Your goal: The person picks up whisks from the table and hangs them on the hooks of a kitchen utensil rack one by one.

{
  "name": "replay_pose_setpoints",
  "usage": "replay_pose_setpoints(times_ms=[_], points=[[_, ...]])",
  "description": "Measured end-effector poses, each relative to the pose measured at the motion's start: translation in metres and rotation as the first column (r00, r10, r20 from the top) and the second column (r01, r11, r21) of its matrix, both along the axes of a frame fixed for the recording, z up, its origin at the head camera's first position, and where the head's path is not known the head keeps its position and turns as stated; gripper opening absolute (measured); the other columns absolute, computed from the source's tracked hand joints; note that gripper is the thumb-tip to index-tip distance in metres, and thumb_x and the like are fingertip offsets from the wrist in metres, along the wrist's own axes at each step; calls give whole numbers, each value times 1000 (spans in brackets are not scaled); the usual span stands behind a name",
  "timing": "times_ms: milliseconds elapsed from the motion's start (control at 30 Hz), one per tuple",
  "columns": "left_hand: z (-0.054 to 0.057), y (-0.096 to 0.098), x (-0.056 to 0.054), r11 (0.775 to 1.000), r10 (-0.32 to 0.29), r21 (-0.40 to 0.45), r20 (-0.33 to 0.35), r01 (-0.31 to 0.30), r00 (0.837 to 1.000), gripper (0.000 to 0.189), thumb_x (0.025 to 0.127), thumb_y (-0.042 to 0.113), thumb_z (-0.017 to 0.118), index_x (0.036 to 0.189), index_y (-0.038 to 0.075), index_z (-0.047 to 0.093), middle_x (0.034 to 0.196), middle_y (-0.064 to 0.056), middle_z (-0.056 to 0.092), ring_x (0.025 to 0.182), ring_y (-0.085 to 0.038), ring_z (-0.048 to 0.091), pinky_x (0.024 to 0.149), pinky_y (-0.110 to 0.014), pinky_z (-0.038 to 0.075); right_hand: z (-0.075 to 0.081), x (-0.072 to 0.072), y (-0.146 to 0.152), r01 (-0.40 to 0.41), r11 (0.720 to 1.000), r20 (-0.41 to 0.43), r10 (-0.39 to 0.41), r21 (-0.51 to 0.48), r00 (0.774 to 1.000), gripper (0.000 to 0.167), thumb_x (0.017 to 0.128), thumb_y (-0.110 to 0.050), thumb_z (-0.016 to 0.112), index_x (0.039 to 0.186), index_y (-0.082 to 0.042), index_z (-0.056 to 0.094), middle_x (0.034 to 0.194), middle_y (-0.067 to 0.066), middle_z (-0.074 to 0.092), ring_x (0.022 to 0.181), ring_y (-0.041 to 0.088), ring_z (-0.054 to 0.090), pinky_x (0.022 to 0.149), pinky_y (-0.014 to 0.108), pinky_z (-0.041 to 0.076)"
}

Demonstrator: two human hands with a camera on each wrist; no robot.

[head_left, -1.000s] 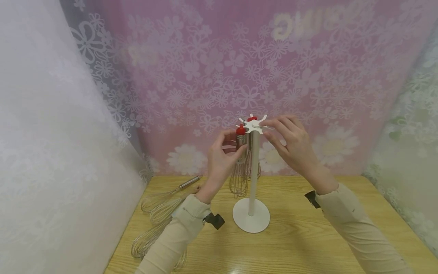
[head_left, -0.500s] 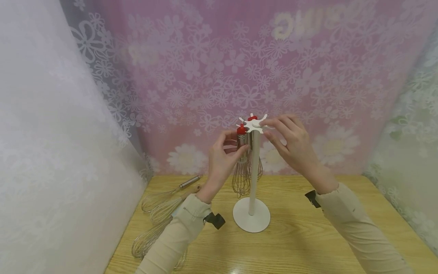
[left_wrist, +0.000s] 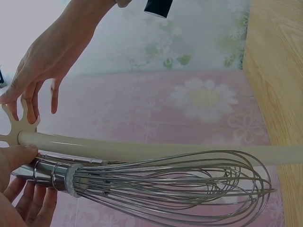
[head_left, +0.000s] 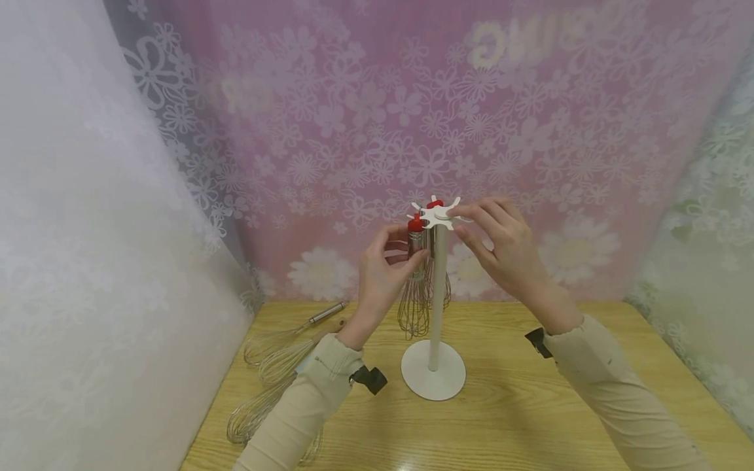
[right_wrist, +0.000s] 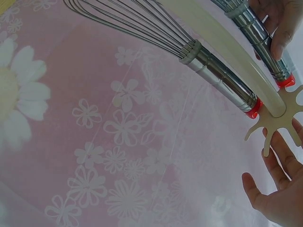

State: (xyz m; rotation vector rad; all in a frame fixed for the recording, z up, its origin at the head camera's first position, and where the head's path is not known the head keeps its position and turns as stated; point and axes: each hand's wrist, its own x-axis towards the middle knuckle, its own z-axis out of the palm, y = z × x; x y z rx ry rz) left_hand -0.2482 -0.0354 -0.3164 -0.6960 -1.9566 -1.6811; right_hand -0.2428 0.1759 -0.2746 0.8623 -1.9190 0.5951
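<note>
My left hand (head_left: pixel 377 271) pinches the silver handle of a red-tipped balloon whisk (head_left: pixel 415 245) between thumb and fingers. The whisk stands upright, wires down, its red end at the hooked top plate (head_left: pixel 437 217) of a white stand; I cannot tell whether it is hooked on. A second red-tipped whisk (right_wrist: pixel 225 80) hangs from the same plate, largely behind the pole (head_left: pixel 438 294) in the head view. With relaxed fingers my right hand (head_left: pixel 503 245) touches the plate's top from the right. Its thumb (right_wrist: pixel 253 189) sticks out apart from the plate in the right wrist view.
Several more whisks lie at the left of the wooden table (head_left: pixel 512 418), among them a metal-handled whisk (head_left: pixel 324 314) and one partly under the left sleeve. The stand's round base (head_left: pixel 432 386) sits mid-table. Patterned cloth walls (head_left: pixel 353 131) close in the back and sides.
The left hand and its whisk have shifted very slightly right toward the pole, and the whisk's wires have swung a little. The right hand stays at the plate.
</note>
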Motion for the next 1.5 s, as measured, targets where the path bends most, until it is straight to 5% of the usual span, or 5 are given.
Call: replay_pose_setpoints(times_ms=[933, 1233, 1500], points=[[-1, -3, -2, 1000, -8, -15, -17, 8, 1000, 40, 90, 18, 79, 125, 8, 63, 114, -7, 68, 99, -18, 67, 86, -27, 61, 2, 2, 0, 15, 1000, 16, -15, 14, 1000, 55, 107, -53, 41, 118, -7, 71, 106, 14, 69, 108, 36, 55, 89, 51, 46], [-2, -4, -2, 1000, -11, 9, -3, 11, 1000, 38, 93, 20, 76, 126, 7, 63, 114, -9, 69, 100, -27, 69, 86, -34, 61, 1, 1, 0, 19, 1000, 13, -19, 16, 1000, 55, 107, -53, 41, 118, -8, 71, 106, 13, 69, 107, 36, 56, 89, 50, 46], [-4, -6, -4, 998, -16, 56, -22, 17, 1000, 28, 98, 21, 70, 122, 7, 66, 110, -10, 69, 97, -23, 68, 85, -41, 61, 1, 1, 0, 15, 1000, 10, -15, 9, 1000, 55, 106, -53, 41, 118, -8, 71, 106, 13, 69, 107, 35, 56, 89, 50, 46]])
